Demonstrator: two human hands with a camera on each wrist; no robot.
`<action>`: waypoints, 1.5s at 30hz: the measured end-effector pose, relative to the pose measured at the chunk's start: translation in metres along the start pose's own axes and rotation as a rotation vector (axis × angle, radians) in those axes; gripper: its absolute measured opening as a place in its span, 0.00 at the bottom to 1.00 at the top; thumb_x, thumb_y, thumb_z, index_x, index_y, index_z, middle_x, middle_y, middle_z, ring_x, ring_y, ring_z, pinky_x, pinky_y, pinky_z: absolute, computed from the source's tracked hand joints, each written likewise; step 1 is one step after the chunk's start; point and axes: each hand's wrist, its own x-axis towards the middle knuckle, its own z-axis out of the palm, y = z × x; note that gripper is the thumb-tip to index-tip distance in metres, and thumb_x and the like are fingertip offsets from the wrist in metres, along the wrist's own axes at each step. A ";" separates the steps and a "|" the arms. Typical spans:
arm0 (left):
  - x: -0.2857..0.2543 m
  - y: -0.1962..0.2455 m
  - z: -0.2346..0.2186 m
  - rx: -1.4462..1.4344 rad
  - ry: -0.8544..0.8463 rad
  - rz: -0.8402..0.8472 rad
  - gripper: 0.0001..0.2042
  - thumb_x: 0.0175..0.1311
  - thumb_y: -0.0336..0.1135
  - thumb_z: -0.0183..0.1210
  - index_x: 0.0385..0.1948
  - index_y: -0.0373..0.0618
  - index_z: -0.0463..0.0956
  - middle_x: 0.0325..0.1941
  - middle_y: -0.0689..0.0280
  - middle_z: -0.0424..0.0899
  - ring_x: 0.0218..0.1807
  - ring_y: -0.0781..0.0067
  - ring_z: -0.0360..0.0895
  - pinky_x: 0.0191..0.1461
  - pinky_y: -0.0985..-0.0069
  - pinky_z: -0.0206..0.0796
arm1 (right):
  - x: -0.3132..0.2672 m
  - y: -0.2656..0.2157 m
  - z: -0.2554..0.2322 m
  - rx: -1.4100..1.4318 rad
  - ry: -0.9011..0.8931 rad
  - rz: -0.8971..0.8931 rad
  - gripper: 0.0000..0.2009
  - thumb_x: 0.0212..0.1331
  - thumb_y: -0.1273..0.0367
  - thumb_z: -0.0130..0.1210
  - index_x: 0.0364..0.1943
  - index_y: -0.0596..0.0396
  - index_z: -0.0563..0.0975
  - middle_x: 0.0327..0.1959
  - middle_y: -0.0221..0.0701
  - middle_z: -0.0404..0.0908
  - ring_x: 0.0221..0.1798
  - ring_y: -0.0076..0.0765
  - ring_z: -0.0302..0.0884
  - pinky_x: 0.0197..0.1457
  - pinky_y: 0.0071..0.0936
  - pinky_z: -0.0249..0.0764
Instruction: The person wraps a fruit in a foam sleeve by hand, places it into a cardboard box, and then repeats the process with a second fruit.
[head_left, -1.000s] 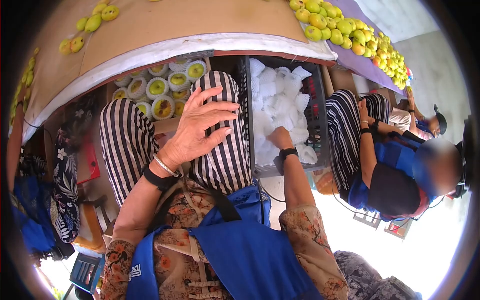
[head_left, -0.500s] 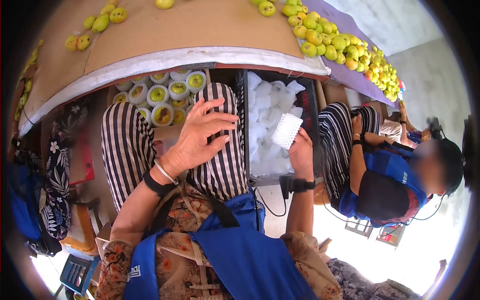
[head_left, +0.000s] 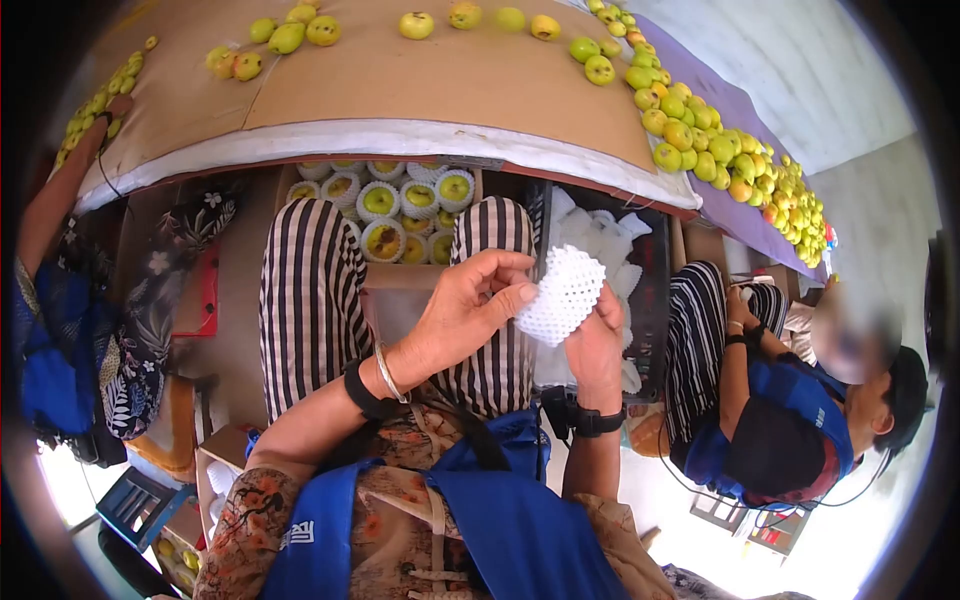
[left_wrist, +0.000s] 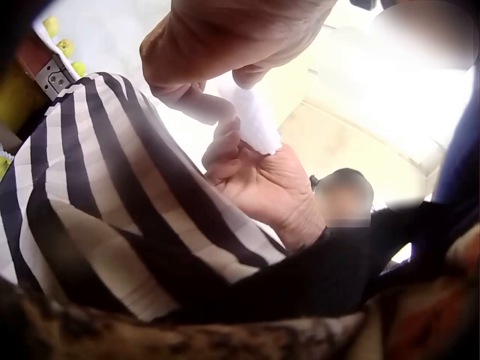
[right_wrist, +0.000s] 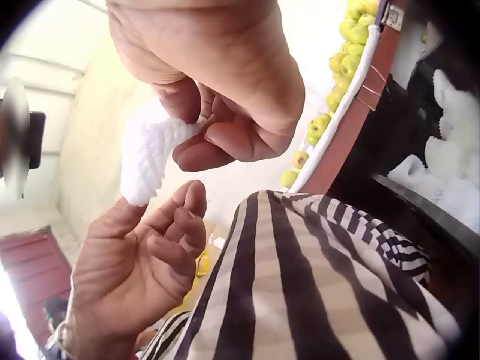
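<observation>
My right hand (head_left: 597, 345) pinches a white foam fruit net (head_left: 560, 298) by its edge, in front of my body. From the other side my left hand (head_left: 460, 310) reaches to it. Its thumb tip meets the net's end in the right wrist view, while the other fingers are loosely bent and apart from the foam net (right_wrist: 146, 154). Beneath my right hand stands a black plastic crate (head_left: 655, 300) heaped with more white foam nets (head_left: 580, 225). Part of the right hand's fingers is hidden behind the net in the head view.
Left of the crate, a cardboard box (head_left: 400, 277) holds green apples (head_left: 380, 202) in foam nets. Loose apples (head_left: 720, 150) lie in a long heap on the tabletop (head_left: 400, 90) above. My knees in striped trousers (head_left: 310, 290) sit below it. Another person (head_left: 770, 400) sits at the right.
My right hand has drawn a foam net out of the crate and brought it left. My left hand has moved right to meet it. The head view has shifted.
</observation>
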 end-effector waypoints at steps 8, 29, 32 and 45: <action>-0.007 0.008 -0.004 0.133 0.095 0.154 0.14 0.63 0.25 0.61 0.50 0.37 0.76 0.37 0.68 0.79 0.36 0.83 0.75 0.41 0.82 0.71 | 0.000 0.005 0.022 -0.397 0.028 -0.042 0.16 0.65 0.80 0.45 0.55 0.61 0.76 0.48 0.31 0.83 0.50 0.23 0.79 0.56 0.24 0.74; -0.007 0.001 -0.008 -0.107 0.020 0.070 0.12 0.72 0.36 0.57 0.50 0.39 0.76 0.38 0.73 0.79 0.39 0.86 0.73 0.44 0.84 0.68 | -0.008 0.003 0.039 -0.675 0.146 -0.246 0.12 0.62 0.82 0.44 0.48 0.62 0.74 0.35 0.39 0.83 0.39 0.27 0.81 0.45 0.25 0.75; -0.004 -0.007 -0.014 -0.247 -0.011 0.004 0.12 0.72 0.37 0.57 0.49 0.39 0.77 0.35 0.74 0.80 0.34 0.88 0.72 0.37 0.85 0.66 | -0.007 0.005 0.040 -0.496 0.158 -0.160 0.12 0.63 0.82 0.43 0.48 0.63 0.75 0.37 0.37 0.83 0.41 0.24 0.79 0.47 0.24 0.75; -0.006 0.014 -0.009 -0.215 -0.047 0.025 0.12 0.70 0.30 0.56 0.51 0.37 0.75 0.43 0.69 0.83 0.43 0.84 0.77 0.49 0.83 0.70 | -0.007 0.007 0.035 -0.903 0.093 -0.332 0.15 0.55 0.84 0.45 0.46 0.62 0.75 0.35 0.42 0.81 0.41 0.43 0.82 0.44 0.32 0.76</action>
